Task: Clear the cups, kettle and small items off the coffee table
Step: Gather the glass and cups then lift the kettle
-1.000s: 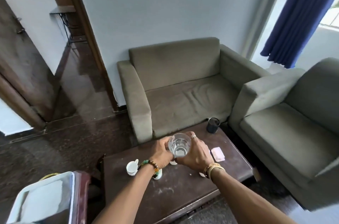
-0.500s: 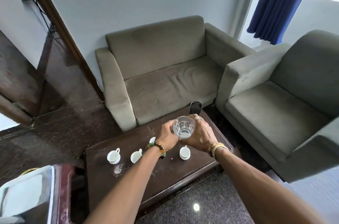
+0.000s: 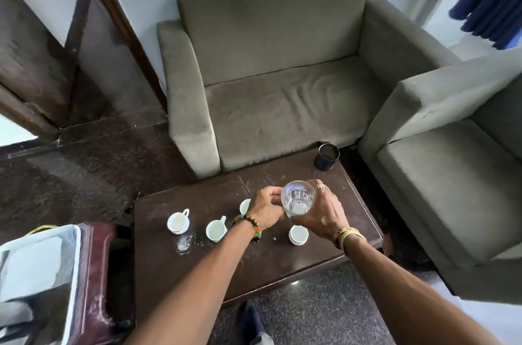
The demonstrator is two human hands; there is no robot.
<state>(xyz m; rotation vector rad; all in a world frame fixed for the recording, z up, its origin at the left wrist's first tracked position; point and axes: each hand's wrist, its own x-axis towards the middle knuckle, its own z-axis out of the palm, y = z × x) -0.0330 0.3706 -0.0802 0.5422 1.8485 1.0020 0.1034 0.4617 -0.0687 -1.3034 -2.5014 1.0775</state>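
Above the dark wooden coffee table (image 3: 282, 268) I hold a clear glass (image 3: 297, 197) with some water in it. My right hand (image 3: 320, 213) wraps its right side and my left hand (image 3: 267, 209) grips its left side. White cups stand on the table: one with a handle (image 3: 178, 221) at the left, a second (image 3: 216, 230) beside it, a third (image 3: 298, 234) under my right wrist, and another (image 3: 245, 205) half hidden behind my left hand. A black mesh cup (image 3: 326, 156) stands at the table's far right corner.
A small wet patch (image 3: 185, 243) lies near the left cups. A grey sofa (image 3: 282, 84) stands behind the table and a grey armchair (image 3: 452, 175) to the right. A reddish stand with a white tray (image 3: 39, 268) sits at the left.
The view has tilted down and closer to the table. Both hands keep hold of the glass over the same spot. The cups have not moved.
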